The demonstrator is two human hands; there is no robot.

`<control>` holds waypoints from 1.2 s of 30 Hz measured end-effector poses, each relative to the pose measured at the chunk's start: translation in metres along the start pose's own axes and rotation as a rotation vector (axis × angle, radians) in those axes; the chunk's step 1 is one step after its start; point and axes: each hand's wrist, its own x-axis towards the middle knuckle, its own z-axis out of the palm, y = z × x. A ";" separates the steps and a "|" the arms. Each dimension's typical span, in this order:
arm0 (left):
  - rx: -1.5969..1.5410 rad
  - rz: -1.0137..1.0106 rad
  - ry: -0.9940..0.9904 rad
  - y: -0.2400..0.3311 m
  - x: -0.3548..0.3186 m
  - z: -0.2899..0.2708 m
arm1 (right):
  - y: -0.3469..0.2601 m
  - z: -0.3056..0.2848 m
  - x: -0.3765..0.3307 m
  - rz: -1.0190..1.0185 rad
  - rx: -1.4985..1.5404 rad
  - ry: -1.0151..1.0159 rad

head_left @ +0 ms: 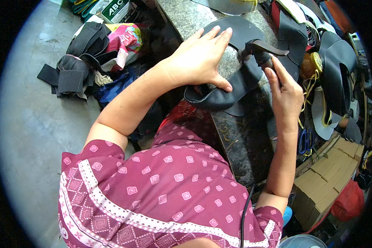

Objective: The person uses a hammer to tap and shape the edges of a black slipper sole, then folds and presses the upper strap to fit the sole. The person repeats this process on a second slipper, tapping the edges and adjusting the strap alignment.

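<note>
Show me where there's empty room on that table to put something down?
Bare speckled stone bench top shows behind the left hand, and dark worn surface lies in front of the black leather shoe piece. Past the right hand, black shoe uppers and yellow cords crowd everything.

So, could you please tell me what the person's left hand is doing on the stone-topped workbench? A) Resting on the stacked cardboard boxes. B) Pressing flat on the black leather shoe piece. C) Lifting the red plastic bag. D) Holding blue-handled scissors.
B: the left hand lies spread, palm down, on the black leather shoe piece on the stone-topped workbench, while the right hand grips a dark tool at the piece.
</note>
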 end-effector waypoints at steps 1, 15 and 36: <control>-0.003 -0.002 -0.003 0.000 0.000 0.000 | 0.002 -0.006 0.000 -0.053 0.036 0.021; 0.041 0.034 -0.076 -0.001 -0.011 -0.013 | 0.020 -0.001 -0.040 -0.081 0.066 0.045; -0.012 0.123 -0.037 -0.014 -0.009 -0.002 | -0.020 -0.036 -0.069 -0.062 0.371 0.150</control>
